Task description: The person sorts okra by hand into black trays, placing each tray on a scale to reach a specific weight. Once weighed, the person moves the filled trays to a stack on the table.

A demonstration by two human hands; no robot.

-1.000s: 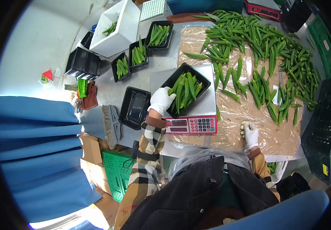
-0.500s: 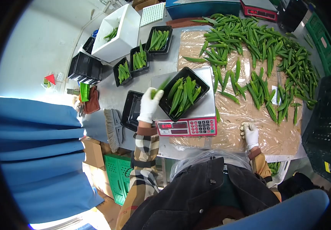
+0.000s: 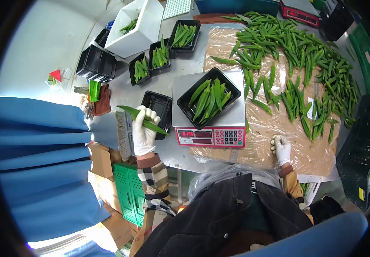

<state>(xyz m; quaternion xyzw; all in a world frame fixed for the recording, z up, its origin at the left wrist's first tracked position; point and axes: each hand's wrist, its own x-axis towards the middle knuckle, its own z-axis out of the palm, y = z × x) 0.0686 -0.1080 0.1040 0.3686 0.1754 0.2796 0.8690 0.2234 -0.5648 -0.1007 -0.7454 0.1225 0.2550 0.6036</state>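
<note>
White-gloved left hand point(image 3: 144, 133): gripping a single slender green okra pod point(image 3: 154, 127) between thumb and fingers, raised over the front-left part of the grey steel tabletop point(image 3: 161, 83).
Okra pod's long axis: slanting — one tapering end toward the tabletop's left edge, the other toward the front edge and rightward; no telling which end bears the stem.
Shallow black plastic tray point(image 3: 161, 110): on the tabletop just behind the hand, near corner partly crossed by the pod in this view.
Red-fronted digital scale point(image 3: 210, 138): right of that tray, red digits lit.
Deep black tray filled with okra point(image 3: 186, 110): set askew on the scale's silver platform, long axis from near-left to far-right, most pods lying roughly along it.
White-gloved right hand point(image 3: 281, 147): fingers curled in loosely, resting near the front edge of the film-covered brown cardboard point(image 3: 253, 150).
Loose green okra heap point(image 3: 337, 81): spread along the cardboard's back and right edges.
Pale-bristled brush point(image 3: 123, 135): beside the left hand, by the tabletop's front-left edge.
</note>
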